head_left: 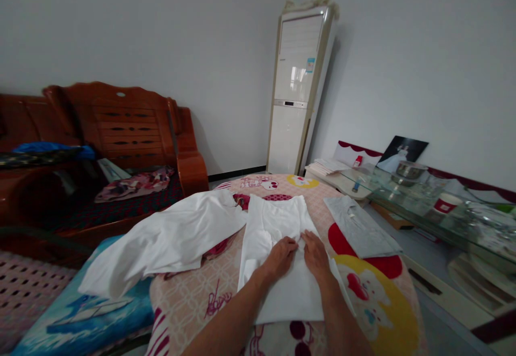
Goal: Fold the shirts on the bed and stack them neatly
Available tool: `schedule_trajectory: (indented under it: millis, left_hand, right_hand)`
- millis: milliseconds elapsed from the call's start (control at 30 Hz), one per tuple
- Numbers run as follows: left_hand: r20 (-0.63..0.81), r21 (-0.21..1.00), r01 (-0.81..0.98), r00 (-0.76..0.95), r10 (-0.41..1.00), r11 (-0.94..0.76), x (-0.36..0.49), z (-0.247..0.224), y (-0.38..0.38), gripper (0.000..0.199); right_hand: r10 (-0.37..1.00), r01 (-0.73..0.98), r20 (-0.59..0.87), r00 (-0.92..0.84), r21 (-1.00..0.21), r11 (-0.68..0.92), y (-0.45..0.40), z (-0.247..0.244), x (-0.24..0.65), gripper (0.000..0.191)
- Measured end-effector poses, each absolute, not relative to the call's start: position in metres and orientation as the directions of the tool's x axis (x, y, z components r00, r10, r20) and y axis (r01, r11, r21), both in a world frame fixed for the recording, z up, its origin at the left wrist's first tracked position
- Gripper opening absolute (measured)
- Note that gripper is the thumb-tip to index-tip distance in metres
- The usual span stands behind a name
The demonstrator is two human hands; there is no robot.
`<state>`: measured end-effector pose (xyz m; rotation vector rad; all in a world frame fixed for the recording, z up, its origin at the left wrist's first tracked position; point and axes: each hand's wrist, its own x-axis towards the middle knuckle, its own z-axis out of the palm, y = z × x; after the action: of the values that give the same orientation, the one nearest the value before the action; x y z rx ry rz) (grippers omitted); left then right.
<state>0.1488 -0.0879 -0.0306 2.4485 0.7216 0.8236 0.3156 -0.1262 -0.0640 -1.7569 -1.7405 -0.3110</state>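
Note:
A white garment (pixel 288 297), probably a shirt, lies spread on the round table in front of me. My left hand (pixel 280 256) is on its middle, fingers curled and closed on a bit of the fabric. Close beside it, my right hand (pixel 315 251) rests on the same garment with its fingers stretched out over the cloth. Left of it lies a second, crumpled white garment (pixel 169 237), partly hanging over the table's edge. To the right is a flat, folded grey garment (pixel 360 229). What lies under my palms is hidden.
A patterned pink tablecloth (pixel 193 307) covers the table. Close by on the right stands a glass-topped cabinet (pixel 427 227) with a cup and a metal bowl. At the left are a wooden armchair (pixel 124 130) and a blue cushion (pixel 97 313). A tall air conditioner (pixel 292 130) stands behind.

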Motion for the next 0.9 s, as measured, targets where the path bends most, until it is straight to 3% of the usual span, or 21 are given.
schedule_trajectory:
  millis: [200, 367, 500, 700, 900]
  left_hand:
    - [0.445, 0.538, 0.298, 0.695, 0.565, -0.789, 0.146, -0.025, -0.091, 0.036]
    - [0.378, 0.607, 0.308, 0.699, 0.607, -0.733, 0.132, -0.008, -0.089, 0.034]
    - [0.337, 0.665, 0.394, 0.6, 0.726, -0.634, 0.101, 0.014, -0.089, 0.028]
    - [0.189, 0.636, 0.576, 0.529, 0.827, -0.514, 0.045, 0.018, -0.081, 0.02]
    - [0.103, 0.673, 0.538, 0.612, 0.784, -0.508, 0.03, 0.013, -0.079, 0.031]
  right_hand:
    - [0.932, 0.994, 0.352, 0.086, -0.093, -0.056, -0.132, -0.042, 0.303, 0.046]
    - [0.962, 0.989, 0.233, 0.143, -0.073, -0.13, -0.129, -0.035, 0.298, 0.051]
    - [0.931, 0.983, 0.339, 0.138, -0.16, -0.087, -0.131, -0.037, 0.298, 0.045]
    - [0.823, 0.877, 0.522, 0.225, -0.477, 0.062, -0.142, -0.029, 0.314, 0.036]
    - [0.918, 0.802, 0.368, 0.149, -0.588, 0.106, -0.164, -0.001, 0.325, 0.033]
